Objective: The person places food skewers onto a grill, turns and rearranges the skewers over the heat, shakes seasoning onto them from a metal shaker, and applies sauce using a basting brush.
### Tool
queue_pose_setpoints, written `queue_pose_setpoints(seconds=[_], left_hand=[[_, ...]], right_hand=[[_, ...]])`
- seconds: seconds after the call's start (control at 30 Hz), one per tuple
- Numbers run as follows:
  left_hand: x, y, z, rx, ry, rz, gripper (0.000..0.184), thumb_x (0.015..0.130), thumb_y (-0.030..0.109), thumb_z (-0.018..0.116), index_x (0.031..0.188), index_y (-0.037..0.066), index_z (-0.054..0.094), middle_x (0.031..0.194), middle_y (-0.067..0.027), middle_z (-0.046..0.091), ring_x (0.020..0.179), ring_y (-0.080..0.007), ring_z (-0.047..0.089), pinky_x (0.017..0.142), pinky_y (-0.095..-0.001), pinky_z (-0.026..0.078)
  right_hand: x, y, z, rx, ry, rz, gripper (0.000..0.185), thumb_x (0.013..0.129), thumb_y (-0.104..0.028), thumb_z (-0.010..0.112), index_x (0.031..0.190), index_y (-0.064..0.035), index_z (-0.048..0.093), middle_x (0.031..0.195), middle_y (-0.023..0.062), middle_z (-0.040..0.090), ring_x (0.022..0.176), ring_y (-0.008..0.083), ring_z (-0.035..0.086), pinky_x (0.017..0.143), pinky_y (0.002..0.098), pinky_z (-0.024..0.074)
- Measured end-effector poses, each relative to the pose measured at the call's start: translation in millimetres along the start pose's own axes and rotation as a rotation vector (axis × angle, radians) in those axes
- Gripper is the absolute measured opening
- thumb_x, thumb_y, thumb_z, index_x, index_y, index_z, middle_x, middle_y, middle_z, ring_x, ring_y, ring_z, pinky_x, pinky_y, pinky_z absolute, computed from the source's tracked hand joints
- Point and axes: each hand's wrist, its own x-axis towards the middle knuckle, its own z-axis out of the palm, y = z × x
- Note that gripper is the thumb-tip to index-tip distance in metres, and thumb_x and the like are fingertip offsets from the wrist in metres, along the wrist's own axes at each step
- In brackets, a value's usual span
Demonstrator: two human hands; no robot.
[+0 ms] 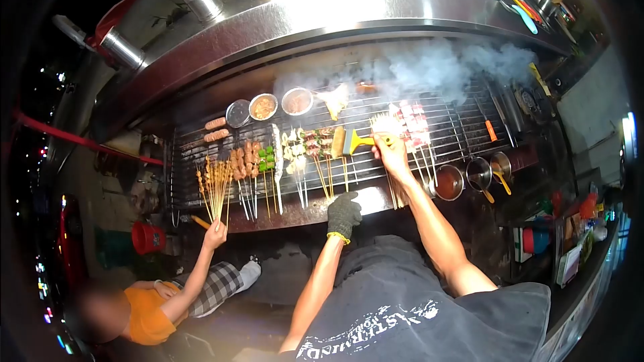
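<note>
My right hand (390,154) grips a basting brush by its yellow handle (365,140). The brush's bristles rest on a flat brown piece of food on skewers (338,142) on the grill. My left hand (344,213), in a dark knit glove with a yellow cuff, is at the grill's front edge beside the lower ends of the skewer sticks. Its fingers look curled; what they hold, if anything, is hidden. Left of the brush lie meat-and-vegetable skewers (312,144), and right of my right hand are brightly lit meat skewers (414,124).
A person in an orange shirt (149,312) holds a bunch of skewers (216,184) over the grill's left end. Smoke rises at the back right. Metal bowls (263,106) sit on the grate (463,141); sauce pots (448,182) stand at the front right. A red bucket (148,236) is lower left.
</note>
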Motion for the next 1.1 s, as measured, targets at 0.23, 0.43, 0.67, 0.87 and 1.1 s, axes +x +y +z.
queue_pose_setpoints(seconds=[0.23,0.43,0.67,0.87,1.1], left_hand=[[15,-14,-12,-0.245,-0.110,-0.116,0.028,0.098,0.026,0.047,0.114,0.004,0.055,0.065,-0.0005,0.048,0.046,-0.0090,0.041,0.039,-0.0219,0.034],[-2,-15,-19,-0.043,-0.142,-0.042,0.048,0.092,0.043,0.057,0.124,0.007,0.050,0.092,-0.0106,0.063,0.063,-0.0192,0.060,0.052,-0.0270,0.046],[-11,13,-30,0.010,0.177,0.092,0.033,0.094,0.038,0.050,0.105,0.007,0.053,0.095,-0.0151,0.064,0.065,-0.0255,0.067,0.042,-0.0324,0.053],[15,27,-22,0.207,0.202,0.037,0.013,0.090,0.020,0.062,0.083,0.010,0.056,0.058,0.0000,0.051,0.038,-0.0080,0.039,0.032,-0.0221,0.027],[5,19,-15,0.170,0.116,0.013,0.011,0.090,0.019,0.062,0.088,0.008,0.060,0.060,-0.0010,0.055,0.039,-0.0071,0.042,0.032,-0.0204,0.028]], right_hand=[[-37,19,-18,0.138,0.013,0.003,0.019,0.095,-0.015,0.056,0.102,-0.0003,0.065,0.066,0.0018,0.059,0.054,0.0067,0.052,0.051,0.0197,0.0422],[-69,2,-76,0.416,0.227,-0.063,0.023,0.097,-0.015,0.052,0.105,0.0040,0.061,0.070,0.0048,0.059,0.057,0.0092,0.053,0.055,0.0216,0.0441],[-136,-1,-208,0.209,0.763,-0.201,0.019,0.095,-0.014,0.055,0.101,0.0015,0.064,0.068,0.0032,0.059,0.054,0.0079,0.051,0.051,0.0205,0.0405],[-165,54,-230,-0.059,0.949,0.030,0.018,0.093,-0.018,0.060,0.095,-0.0025,0.068,0.063,0.0022,0.059,0.051,0.0068,0.052,0.049,0.0223,0.0433],[-152,117,-216,0.114,0.875,0.196,0.019,0.094,-0.017,0.058,0.102,-0.0003,0.065,0.069,0.0055,0.062,0.054,0.0097,0.057,0.050,0.0221,0.0453]])
